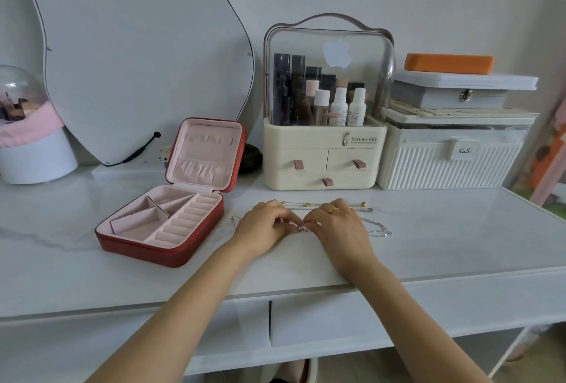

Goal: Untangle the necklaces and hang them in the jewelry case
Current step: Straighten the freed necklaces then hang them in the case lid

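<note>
The left hand [264, 227] and the right hand [338, 227] rest side by side on the white table [428, 248], fingertips meeting at the centre. Both hands have their fingers curled inward and pinch a small tangled knot of chains [301, 228] between them; the knot is partly hidden by the fingers, so the number of chains in it cannot be determined. A gold ring [333, 210] sits on one finger of the right hand. A gold necklace [309, 204] lies stretched across the table just behind the hands, with a small bead at its right end. A silver necklace [378, 228] trails out from under the right hand toward the right, and a thin strand shows to the left of the left hand. The jewelry case [162, 229], red outside and pink inside, stands open on the table to the left of the hands, apart from them; its lid is raised upright and its tray compartments hold nothing visible. Behind the hands stands a cream cosmetics organizer [324, 156] with a clear cover, and a white ribbed box [450, 165] stands just beside it on the right. A mirror [137, 54] leans against the wall behind the case.
</note>
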